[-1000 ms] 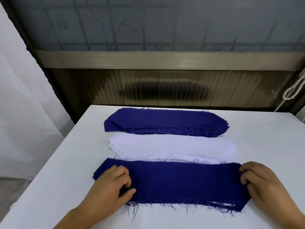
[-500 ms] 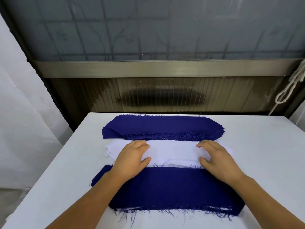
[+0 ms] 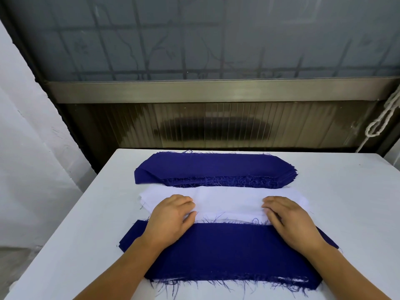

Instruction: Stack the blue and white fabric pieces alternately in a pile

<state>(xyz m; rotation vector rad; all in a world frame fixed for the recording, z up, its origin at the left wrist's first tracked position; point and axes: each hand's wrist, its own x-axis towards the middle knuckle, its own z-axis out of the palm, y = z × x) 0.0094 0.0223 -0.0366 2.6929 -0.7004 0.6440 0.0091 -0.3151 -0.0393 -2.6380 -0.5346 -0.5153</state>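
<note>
**Both hands on the white stack**

Reaching over the frayed dark blue fabric piece (image 3: 229, 254) nearest the table (image 3: 71, 241) edge, both forearms cross it and hide parts of it. Behind sits the stack of white fabric pieces (image 3: 227, 199), then the stack of dark blue fabric pieces (image 3: 214, 168) by the ribbed glass panel (image 3: 216, 124). Left hand (image 3: 171, 215) and right hand (image 3: 290, 221) rest on the white stack, fingers curled at its near edge; whether they pinch cloth is unclear. A knotted white rope (image 3: 383, 120) hangs far right.

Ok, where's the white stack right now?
In the head view, the white stack lies mid-table between the far blue stack and the near blue pile, with the left hand and right hand on it.
</note>
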